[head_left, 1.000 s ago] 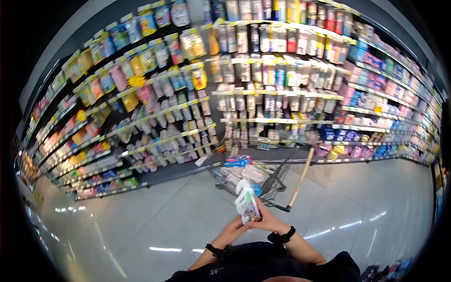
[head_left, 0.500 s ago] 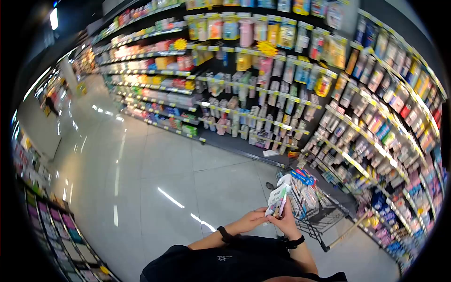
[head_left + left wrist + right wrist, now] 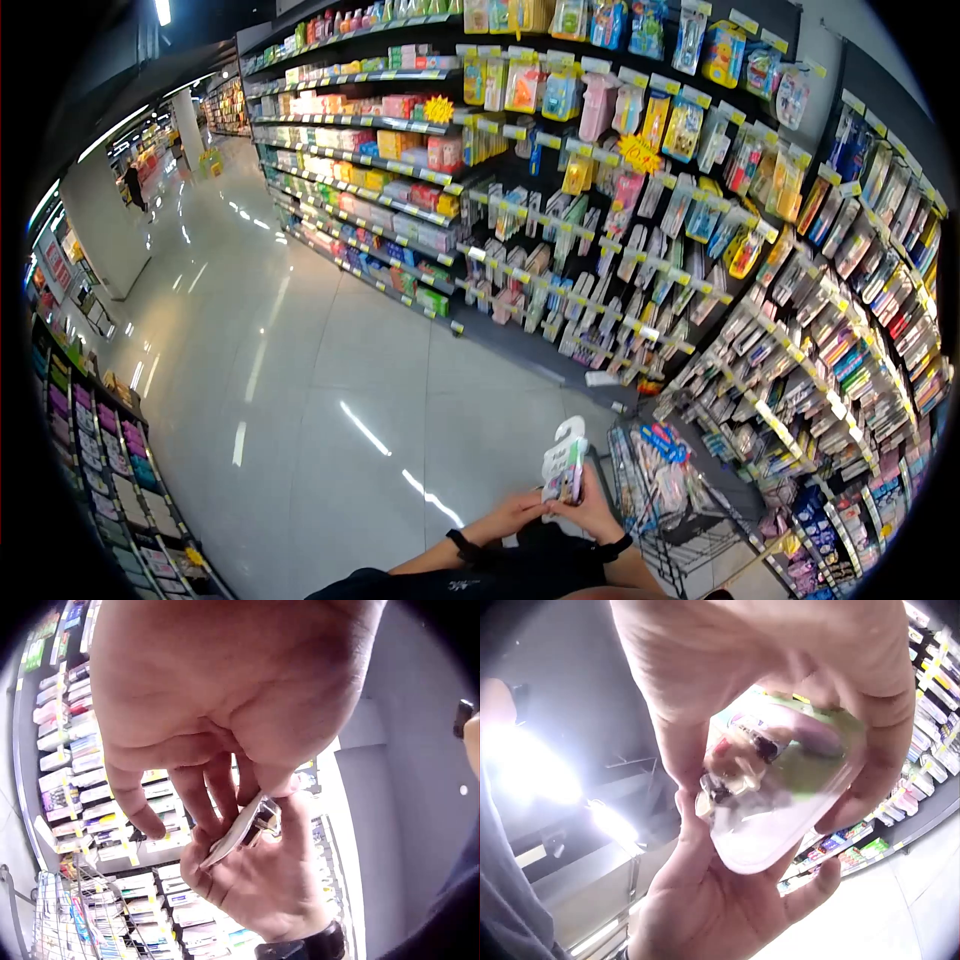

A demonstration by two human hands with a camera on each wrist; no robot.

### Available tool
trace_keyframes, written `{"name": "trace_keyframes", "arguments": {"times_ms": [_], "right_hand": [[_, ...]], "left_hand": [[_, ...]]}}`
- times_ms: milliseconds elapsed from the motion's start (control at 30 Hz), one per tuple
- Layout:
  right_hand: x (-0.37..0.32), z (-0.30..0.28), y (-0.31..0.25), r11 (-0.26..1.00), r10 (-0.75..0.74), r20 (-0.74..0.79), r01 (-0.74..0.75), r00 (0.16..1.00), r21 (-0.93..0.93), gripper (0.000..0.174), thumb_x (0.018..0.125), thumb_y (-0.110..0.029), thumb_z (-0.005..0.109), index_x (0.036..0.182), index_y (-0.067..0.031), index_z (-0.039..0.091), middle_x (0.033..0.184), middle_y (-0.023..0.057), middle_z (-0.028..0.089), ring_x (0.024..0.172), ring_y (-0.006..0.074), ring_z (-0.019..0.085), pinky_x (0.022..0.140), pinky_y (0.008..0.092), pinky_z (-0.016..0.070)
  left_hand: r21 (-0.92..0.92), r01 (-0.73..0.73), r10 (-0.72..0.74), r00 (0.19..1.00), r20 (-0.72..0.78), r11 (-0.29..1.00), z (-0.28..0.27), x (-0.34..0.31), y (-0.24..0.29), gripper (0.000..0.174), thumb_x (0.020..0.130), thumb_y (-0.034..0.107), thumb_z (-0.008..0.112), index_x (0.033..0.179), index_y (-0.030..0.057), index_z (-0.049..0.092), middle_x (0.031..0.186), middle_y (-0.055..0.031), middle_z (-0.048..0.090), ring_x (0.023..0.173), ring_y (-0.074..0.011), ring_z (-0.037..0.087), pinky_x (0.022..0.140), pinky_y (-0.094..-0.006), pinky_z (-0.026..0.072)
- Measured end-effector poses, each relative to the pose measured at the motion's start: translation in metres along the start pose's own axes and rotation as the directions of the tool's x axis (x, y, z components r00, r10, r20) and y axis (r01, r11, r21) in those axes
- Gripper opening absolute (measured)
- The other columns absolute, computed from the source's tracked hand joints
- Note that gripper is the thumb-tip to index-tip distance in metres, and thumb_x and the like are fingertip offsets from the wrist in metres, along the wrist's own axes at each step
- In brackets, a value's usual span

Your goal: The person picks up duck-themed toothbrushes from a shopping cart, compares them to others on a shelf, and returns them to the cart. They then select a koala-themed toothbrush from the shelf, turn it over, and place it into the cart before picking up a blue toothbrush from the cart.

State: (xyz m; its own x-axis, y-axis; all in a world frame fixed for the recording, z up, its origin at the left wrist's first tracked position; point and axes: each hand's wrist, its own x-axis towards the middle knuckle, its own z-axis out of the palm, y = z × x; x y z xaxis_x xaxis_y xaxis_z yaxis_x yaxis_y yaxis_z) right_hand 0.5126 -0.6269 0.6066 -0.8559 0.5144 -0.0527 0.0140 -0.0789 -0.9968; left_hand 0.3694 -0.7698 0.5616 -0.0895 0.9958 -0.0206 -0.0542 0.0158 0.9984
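Two walls of stock frame this aisle: tall shelves (image 3: 620,200) hung with blister packs on the right, and a lower rack (image 3: 90,440) along the left edge. Glossy pale floor (image 3: 330,400) runs between them. Just to the person's right stands a wire trolley (image 3: 688,545), loaded with goods. At the bottom of the head view both hands are up in front of the chest with one small packet (image 3: 563,468) between them. It stands upright, hang tab on top, near the trolley but not over it.

The step in hand, as I read it, is looking the packet over. It is held close and is not being set down anywhere. The hold is shared, so any move from here calls for one hand to have the packet firmly before the other lets go.

Now the hands. The left hand (image 3: 512,517), with a dark band at the wrist, comes in from the left. The left wrist view shows its fingers (image 3: 202,787) curled down, with the thumb pinching the packet's thin edge. The right hand (image 3: 592,510) takes the other side — in the right wrist view its thumb sits on one edge and its fingers hook round the other, clamped across the clear bubble (image 3: 780,795). The left palm is cupped just beneath. The bubble's contents are small and blurred, so I can't tell what they are.
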Motion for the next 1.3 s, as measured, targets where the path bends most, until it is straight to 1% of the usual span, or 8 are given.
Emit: {"name": "trace_keyframes", "arguments": {"times_ms": [167, 333, 433, 567, 867, 1000, 1200, 1300], "right_hand": [[0.050, -0.038, -0.003, 0.991, 0.021, -0.025, -0.018, 0.999, 0.130, 0.087, 0.079, -0.006, 0.083, 0.146, -0.0014, 0.028, 0.128, 0.0108, 0.052, 0.116, 0.0179, 0.056, 0.093, 0.0319, 0.0507], [0.127, -0.100, 0.009, 0.975, 0.043, -0.031, -0.035, 0.999, 0.219, 0.068, 0.097, -0.011, 0.063, 0.152, -0.0051, 0.022, 0.128, 0.0064, 0.050, 0.118, 0.0154, 0.051, 0.097, 0.0314, 0.0459], [0.174, -0.127, -0.013, 0.985, 0.036, 0.036, -0.041, 0.999, 0.165, 0.062, 0.102, -0.012, 0.054, 0.154, -0.0066, 0.021, 0.132, 0.0054, 0.049, 0.119, 0.0148, 0.049, 0.099, 0.0310, 0.0442], [0.240, -0.140, -0.043, 0.994, -0.065, 0.117, 0.054, 0.991, 0.093, 0.065, 0.102, -0.013, 0.054, 0.156, -0.0065, 0.019, 0.137, 0.0077, 0.048, 0.120, 0.0159, 0.050, 0.099, 0.0312, 0.0443], [0.375, -0.148, -0.094, 0.959, -0.117, 0.347, 0.197, 0.931, -0.204, 0.060, 0.103, -0.021, 0.054, 0.156, -0.0067, 0.029, 0.129, 0.0109, 0.054, 0.120, 0.0204, 0.052, 0.103, 0.0305, 0.0404], [0.426, -0.134, -0.148, 0.908, -0.278, 0.177, 0.319, 0.944, -0.273, 0.054, 0.105, -0.026, 0.049, 0.154, -0.0076, 0.034, 0.129, 0.0125, 0.051, 0.123, 0.0223, 0.051, 0.104, 0.0345, 0.0401], [0.459, -0.083, -0.280, 0.907, -0.421, -0.119, 0.417, 0.899, -0.058, 0.095, 0.093, -0.076, 0.038, 0.151, -0.0011, 0.034, 0.135, 0.0186, 0.052, 0.129, 0.0300, 0.049, 0.107, 0.0449, 0.0403], [0.453, -0.036, -0.344, 0.853, -0.520, -0.096, 0.522, 0.849, -0.001, 0.106, 0.087, -0.084, 0.035, 0.150, 0.0009, 0.035, 0.136, 0.0229, 0.053, 0.131, 0.0363, 0.049, 0.108, 0.0513, 0.0390]], "left_hand": [[-0.065, -0.026, 0.026, 1.000, -0.005, 0.998, -0.021, 0.066, 0.014, 0.031, 0.105, 0.021, 0.054, 0.125, -0.0019, 0.062, 0.113, -0.0049, 0.067, 0.107, -0.0115, 0.057, 0.096, -0.0270, 0.0445], [-0.142, 0.096, -0.093, 0.995, 0.023, 0.985, -0.059, 0.155, 0.020, 0.032, 0.106, 0.024, 0.050, 0.126, 0.0004, 0.061, 0.112, -0.0049, 0.065, 0.107, -0.0127, 0.059, 0.092, -0.0285, 0.0516], [-0.390, 0.142, -0.177, 0.983, -0.053, 0.910, -0.078, 0.207, 0.047, 0.038, 0.109, 0.027, 0.040, 0.139, 0.0056, 0.046, 0.130, -0.0086, 0.056, 0.119, -0.0229, 0.058, 0.092, -0.0508, 0.0595], [-0.514, 0.044, -0.103, 0.991, -0.086, 0.857, -0.102, 0.256, 0.054, 0.044, 0.108, 0.025, 0.042, 0.148, 0.0087, 0.034, 0.133, -0.0087, 0.054, 0.121, -0.0241, 0.056, 0.089, -0.0495, 0.0603], [-0.497, -0.120, -0.023, 0.962, -0.272, 0.860, -0.208, 0.297, 0.081, 0.038, 0.103, 0.015, 0.052, 0.137, 0.0012, 0.045, 0.129, -0.0146, 0.059, 0.115, -0.0307, 0.062, 0.089, -0.0525, 0.0592], [-0.357, -0.186, 0.097, 0.962, -0.253, 0.916, -0.286, 0.316, 0.082, 0.035, 0.100, 0.005, 0.055, 0.134, 0.0000, 0.047, 0.124, -0.0127, 0.063, 0.110, -0.0264, 0.065, 0.089, -0.0447, 0.0590], [-0.269, -0.158, 0.138, 0.986, -0.093, 0.950, -0.405, 0.347, 0.092, 0.043, 0.095, -0.001, 0.061, 0.135, -0.0008, 0.047, 0.123, -0.0112, 0.063, 0.107, -0.0202, 0.065, 0.090, -0.0356, 0.0572], [-0.299, -0.148, 0.155, 0.988, 0.002, 0.943, -0.451, 0.371, 0.113, 0.040, 0.095, -0.003, 0.058, 0.133, -0.0002, 0.048, 0.122, -0.0110, 0.063, 0.108, -0.0192, 0.064, 0.087, -0.0372, 0.0588]]}}
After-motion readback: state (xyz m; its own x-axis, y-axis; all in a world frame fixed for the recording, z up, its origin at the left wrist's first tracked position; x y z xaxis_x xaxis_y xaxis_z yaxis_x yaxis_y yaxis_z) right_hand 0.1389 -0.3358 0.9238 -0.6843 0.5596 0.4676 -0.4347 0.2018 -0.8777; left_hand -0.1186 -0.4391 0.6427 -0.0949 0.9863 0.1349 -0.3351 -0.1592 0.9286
